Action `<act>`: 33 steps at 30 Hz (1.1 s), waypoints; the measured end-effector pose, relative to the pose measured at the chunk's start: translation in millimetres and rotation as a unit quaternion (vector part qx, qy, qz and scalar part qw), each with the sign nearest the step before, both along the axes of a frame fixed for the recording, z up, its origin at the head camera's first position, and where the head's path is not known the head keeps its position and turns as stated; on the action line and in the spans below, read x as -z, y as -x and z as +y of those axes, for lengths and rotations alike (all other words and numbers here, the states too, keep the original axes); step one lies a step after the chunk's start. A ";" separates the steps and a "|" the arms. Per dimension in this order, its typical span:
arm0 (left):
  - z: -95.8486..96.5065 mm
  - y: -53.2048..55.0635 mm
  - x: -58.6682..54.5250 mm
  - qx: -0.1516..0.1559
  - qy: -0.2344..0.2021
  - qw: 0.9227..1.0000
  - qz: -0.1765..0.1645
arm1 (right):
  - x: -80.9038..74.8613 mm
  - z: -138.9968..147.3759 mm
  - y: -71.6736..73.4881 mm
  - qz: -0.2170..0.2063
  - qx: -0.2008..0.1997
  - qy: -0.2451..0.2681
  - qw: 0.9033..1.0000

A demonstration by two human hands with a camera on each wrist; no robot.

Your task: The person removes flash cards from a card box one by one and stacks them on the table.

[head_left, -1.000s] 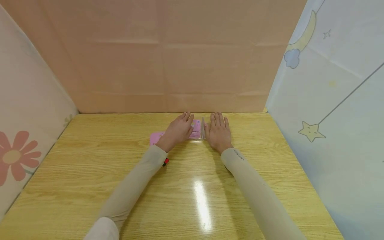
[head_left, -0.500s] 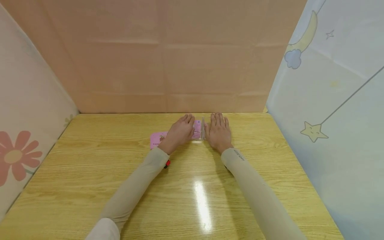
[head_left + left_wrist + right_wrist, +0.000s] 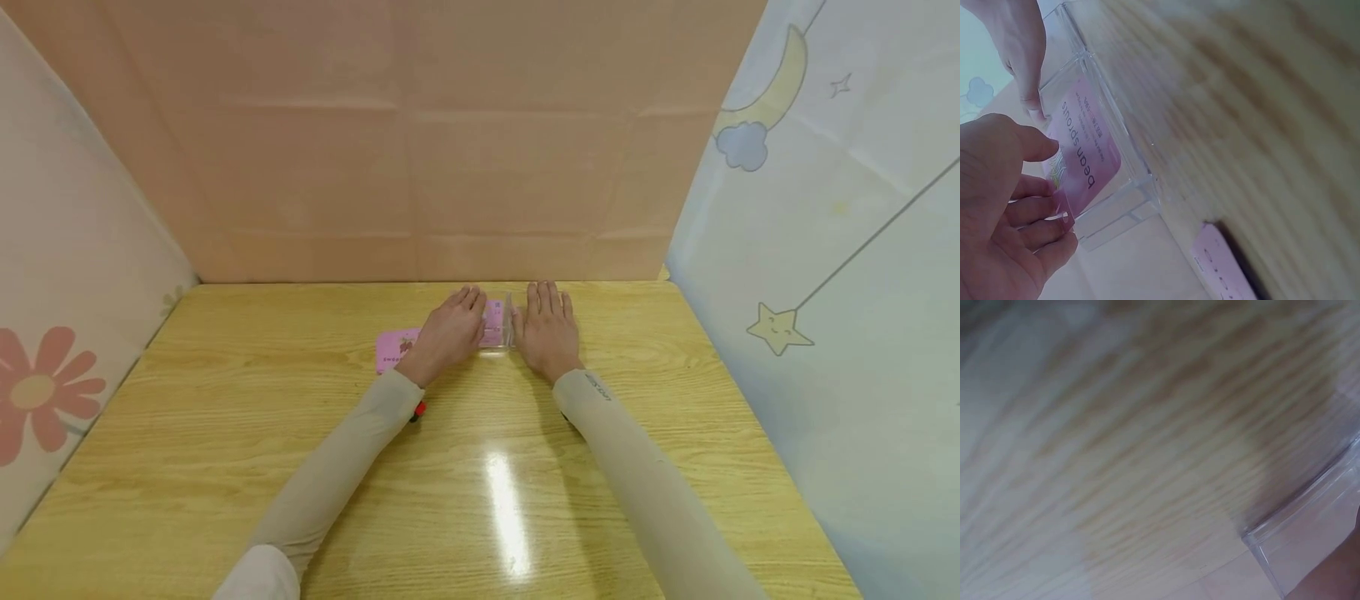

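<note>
A clear plastic box [image 3: 495, 347] with an upright divider stands near the table's back edge. One pink card [image 3: 1088, 140] printed "bean sprouts" sits upright in its left compartment. My left hand [image 3: 453, 329] pinches that card's top edge; in the left wrist view the thumb is on one side and the curled fingers [image 3: 1038, 209] on the other. Over the box's right part, my right hand [image 3: 547, 333] lies with straight fingers, its thumb beside the divider. A second pink card [image 3: 393, 348] lies on the table left of the box, partly behind my left wrist.
The wooden table [image 3: 225, 450] runs up to a plain orange-brown backdrop [image 3: 412, 167]. Printed side panels stand at left and right, one with a flower [image 3: 33, 390], the other with a star [image 3: 780, 327]. A small red and black item [image 3: 417, 410] shows at my left wrist.
My left hand has shifted slightly right and its fingers have drawn closer together, uncovering more of the second card on the table. The right hand stays in place.
</note>
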State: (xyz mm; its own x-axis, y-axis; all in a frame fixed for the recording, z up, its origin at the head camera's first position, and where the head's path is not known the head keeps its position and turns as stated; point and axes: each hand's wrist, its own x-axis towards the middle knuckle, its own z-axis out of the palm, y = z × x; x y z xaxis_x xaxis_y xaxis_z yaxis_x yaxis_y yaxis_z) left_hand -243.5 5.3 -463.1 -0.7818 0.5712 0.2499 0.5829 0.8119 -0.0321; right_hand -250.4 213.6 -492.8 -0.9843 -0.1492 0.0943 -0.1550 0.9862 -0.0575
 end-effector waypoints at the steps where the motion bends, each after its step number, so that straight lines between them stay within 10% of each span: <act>1: 0.3 0.0 0.1 0.000 -0.001 1.000 0.001 | 0.1 0.2 0.5 0.002 0.000 0.001 1.000; 19: -8.1 -4.2 -6.5 0.013 -0.095 0.993 -0.074 | -0.6 -1.7 -0.2 0.001 -0.003 0.005 1.000; 33: -28.5 3.7 -14.9 -0.021 -0.261 0.949 -0.174 | 2.0 -3.2 0.9 0.000 -0.005 0.016 1.000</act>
